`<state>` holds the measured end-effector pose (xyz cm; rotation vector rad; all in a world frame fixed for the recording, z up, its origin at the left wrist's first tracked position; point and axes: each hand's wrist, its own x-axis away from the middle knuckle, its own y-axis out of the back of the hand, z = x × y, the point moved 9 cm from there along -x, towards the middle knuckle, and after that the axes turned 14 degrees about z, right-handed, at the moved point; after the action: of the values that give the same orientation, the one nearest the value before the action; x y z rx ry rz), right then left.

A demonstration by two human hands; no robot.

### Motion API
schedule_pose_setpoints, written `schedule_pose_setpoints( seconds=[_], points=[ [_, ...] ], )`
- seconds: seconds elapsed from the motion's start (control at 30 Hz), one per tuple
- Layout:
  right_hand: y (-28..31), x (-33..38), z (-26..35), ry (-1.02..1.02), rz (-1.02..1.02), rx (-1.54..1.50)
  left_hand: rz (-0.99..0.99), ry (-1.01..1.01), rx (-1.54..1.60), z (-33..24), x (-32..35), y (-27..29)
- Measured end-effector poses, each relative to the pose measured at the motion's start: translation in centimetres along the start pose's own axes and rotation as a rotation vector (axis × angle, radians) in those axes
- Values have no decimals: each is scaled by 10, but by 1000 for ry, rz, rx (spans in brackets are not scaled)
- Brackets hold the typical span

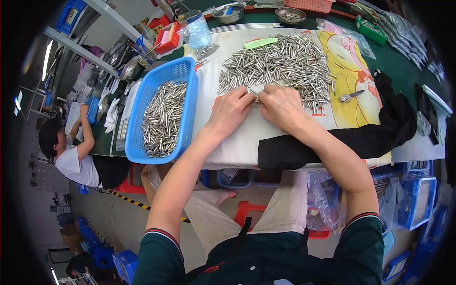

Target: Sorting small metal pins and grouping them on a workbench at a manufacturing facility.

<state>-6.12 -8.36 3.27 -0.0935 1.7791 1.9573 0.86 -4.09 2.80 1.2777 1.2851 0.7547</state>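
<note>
My left hand [229, 111] and my right hand [281, 105] meet fingertip to fingertip at the near edge of a big heap of small silver metal pins [280, 64] on a white cloth [247, 137]. Between the fingertips both hands pinch a small metal pin [257, 98], mostly hidden by the fingers. A blue plastic basket [142, 137], holding many of the same metal pins [164, 118], stands just left of my left hand.
A black cloth [380, 130] lies right of my right hand, with small snips [350, 97] beyond it. Metal bowls [289, 15], a red tray [164, 38] and a green box [371, 29] stand at the back. Another person [71, 152] works at the left.
</note>
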Motion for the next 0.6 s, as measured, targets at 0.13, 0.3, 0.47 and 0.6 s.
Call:
schedule_pose_setpoints(
  seconds=[0.13, 0.3, 0.47, 0.6],
  points=[
    [44, 6, -24, -30, -473, -350, -311, 188, 719, 36, -11, 11],
    [45, 12, -43, -23, -627, -472, -508, 102, 1053, 25, -35, 3],
    [46, 8, -39, -1, -586, -464, -574, 52, 988, 27, -27, 7],
    [40, 4, -42, -20, -537, -542, -601, 30, 863, 23, -25, 17]
  ],
)
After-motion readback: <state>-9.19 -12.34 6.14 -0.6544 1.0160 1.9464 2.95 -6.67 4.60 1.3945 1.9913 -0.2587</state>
